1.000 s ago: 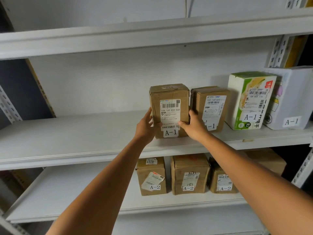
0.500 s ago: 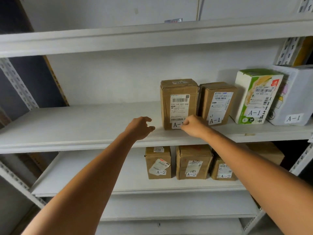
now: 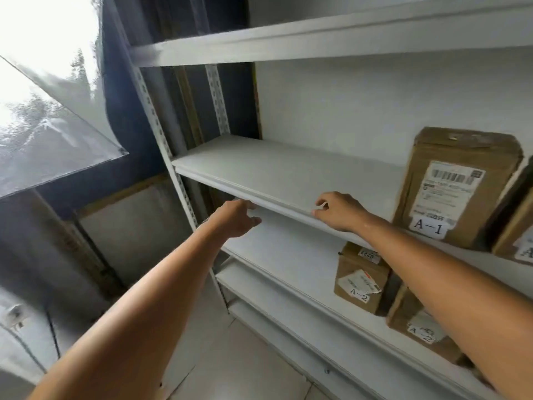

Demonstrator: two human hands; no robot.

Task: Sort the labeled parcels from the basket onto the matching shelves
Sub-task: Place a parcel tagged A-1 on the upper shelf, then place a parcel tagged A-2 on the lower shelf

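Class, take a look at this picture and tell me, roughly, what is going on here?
A person faces a white rack with both hands empty. The left hand hangs just in front of the shelf ahead; the right hand is at that shelf's front edge, fingers loosely curled. A brown parcel labelled A-1 stands upright on this shelf, apart from both hands. On the shelf below stand parcels labelled A-2. No basket shows.

Harsh daylight pours from the window (image 3: 34,67) at the upper left, blown out to white glare. The whole view is smeared by motion blur, and the shelves (image 3: 288,168) bow near the edges.
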